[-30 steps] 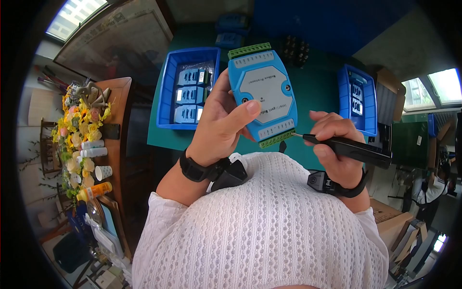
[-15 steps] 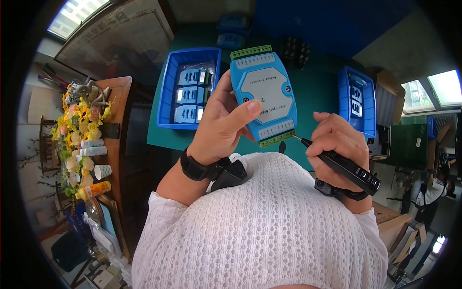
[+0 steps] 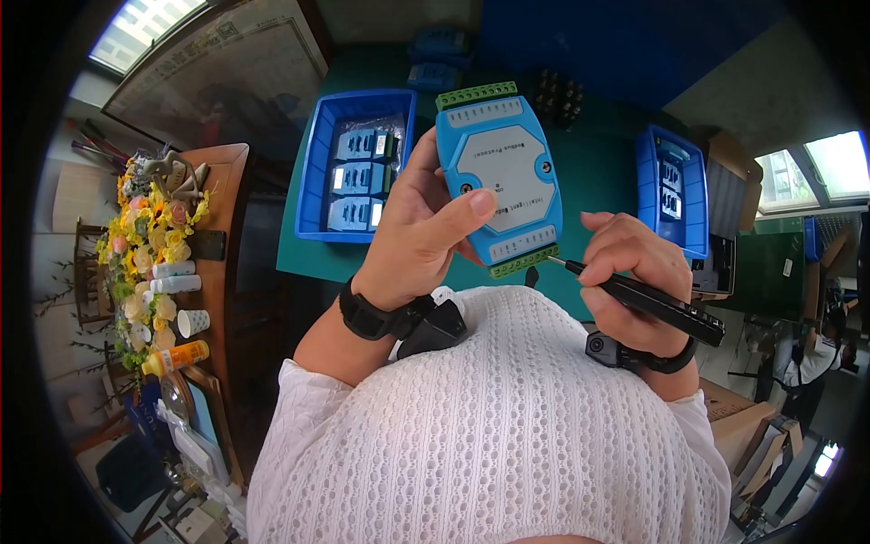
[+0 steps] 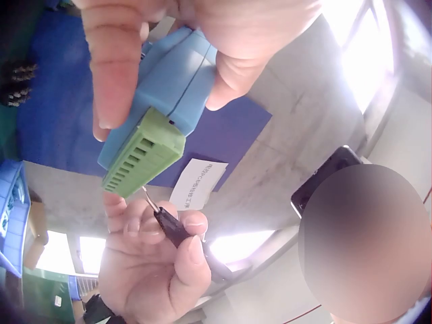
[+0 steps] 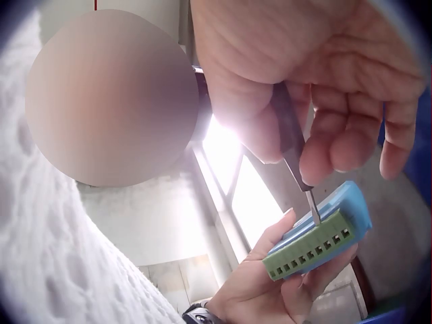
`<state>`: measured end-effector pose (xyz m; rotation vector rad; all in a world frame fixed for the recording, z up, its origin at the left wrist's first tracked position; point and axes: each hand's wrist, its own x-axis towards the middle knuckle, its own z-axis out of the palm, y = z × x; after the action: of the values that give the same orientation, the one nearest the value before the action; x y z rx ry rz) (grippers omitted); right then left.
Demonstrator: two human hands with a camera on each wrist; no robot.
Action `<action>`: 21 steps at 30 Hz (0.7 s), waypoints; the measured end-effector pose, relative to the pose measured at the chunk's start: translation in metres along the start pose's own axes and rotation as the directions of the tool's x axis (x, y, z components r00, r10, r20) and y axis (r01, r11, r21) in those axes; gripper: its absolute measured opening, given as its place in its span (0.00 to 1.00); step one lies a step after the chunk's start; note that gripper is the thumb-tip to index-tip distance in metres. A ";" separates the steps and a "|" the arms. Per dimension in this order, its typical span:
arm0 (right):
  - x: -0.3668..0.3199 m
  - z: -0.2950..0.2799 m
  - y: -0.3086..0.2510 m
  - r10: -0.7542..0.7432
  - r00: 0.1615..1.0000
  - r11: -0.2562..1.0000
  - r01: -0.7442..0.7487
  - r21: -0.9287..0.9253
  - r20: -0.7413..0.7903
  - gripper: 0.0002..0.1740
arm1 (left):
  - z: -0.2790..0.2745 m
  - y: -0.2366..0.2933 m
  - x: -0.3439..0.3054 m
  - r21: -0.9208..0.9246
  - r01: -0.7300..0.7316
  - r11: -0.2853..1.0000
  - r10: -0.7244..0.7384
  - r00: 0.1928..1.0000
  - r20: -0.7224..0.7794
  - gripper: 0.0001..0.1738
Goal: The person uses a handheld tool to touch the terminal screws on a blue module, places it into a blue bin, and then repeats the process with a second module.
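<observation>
In the head view my left hand [image 3: 408, 222] holds a blue electronic module [image 3: 507, 159], its thumb lying across the pale label face. Green screw terminal blocks run along both ends, the far one [image 3: 477, 94] and the near one [image 3: 524, 263]. My right hand [image 3: 639, 267] grips a black-handled screwdriver [image 3: 666, 310]. In the right wrist view the metal shaft [image 5: 314, 208] meets the upper side of the near green block [image 5: 310, 253], above its row of square openings. From the left wrist view, the screwdriver [image 4: 172, 226] points up at that same block [image 4: 144, 154].
A blue bin [image 3: 308, 204] with several similar modules stands on the green table [image 3: 304, 258] at left. Another blue bin [image 3: 693, 195] holds modules at right. Dark small parts [image 3: 557, 98] and more blue modules [image 3: 433, 74] lie at the back. A wooden side table [image 3: 231, 177] carries flowers and cups.
The right hand and screwdriver handle have swung down, then partly back up, with the handle turning in the fingers. The tip stays at the near terminal block; the module has shifted slightly right.
</observation>
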<state>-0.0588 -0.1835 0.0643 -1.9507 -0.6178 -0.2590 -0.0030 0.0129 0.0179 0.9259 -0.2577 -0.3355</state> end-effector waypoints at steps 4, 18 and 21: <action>0.000 0.000 0.000 -0.013 1.000 1.000 0.013 -0.005 0.005 0.10 | -0.001 0.002 -0.001 0.023 0.011 1.000 -0.012 1.000 0.023 0.37; -0.005 0.004 0.006 0.037 0.998 0.997 -0.034 0.066 -0.056 0.09 | 0.001 0.004 0.001 0.045 0.008 0.999 -0.009 1.000 0.016 0.38; -0.005 0.004 0.007 0.031 0.996 0.999 -0.028 0.038 -0.084 0.09 | 0.002 0.004 0.001 0.050 0.019 0.999 -0.020 1.000 0.012 0.39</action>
<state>-0.0595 -0.1836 0.0550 -1.9015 -0.5340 -0.3081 -0.0021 0.0138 0.0225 0.9764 -0.2694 -0.3538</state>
